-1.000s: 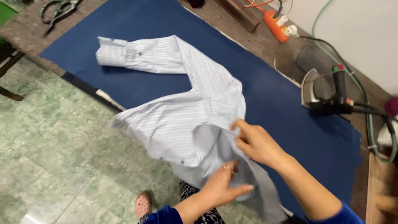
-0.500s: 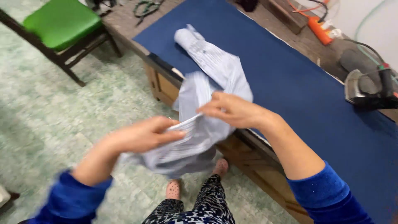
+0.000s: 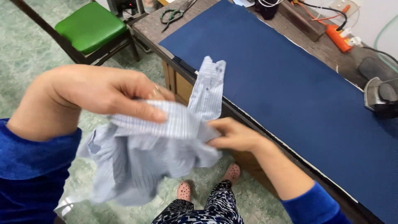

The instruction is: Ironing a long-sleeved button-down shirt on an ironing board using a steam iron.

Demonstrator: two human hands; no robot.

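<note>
A light blue striped shirt (image 3: pixel 153 161) hangs bunched in the air in front of me, off the table. My left hand (image 3: pixel 103 93) pinches its upper edge from above. My right hand (image 3: pixel 234 135) grips the cloth at its right side, close to the table's front edge. One cuffed sleeve (image 3: pixel 209 85) sticks up and leans against the edge of the dark blue pad (image 3: pixel 290 83) that covers the wooden table. Most of the shirt droops down toward the floor.
An iron (image 3: pixel 379 97) stands at the pad's far right. An orange power strip (image 3: pixel 338 33) with cables and scissors (image 3: pixel 176 14) lie along the table's back. A green-seated chair (image 3: pixel 89 27) stands at the upper left on the green tiled floor. My feet (image 3: pixel 184 191) show below.
The shirt has come off the pad entirely and now hangs in both hands beside the table. My left hand rose and came nearer the camera; the view swung left.
</note>
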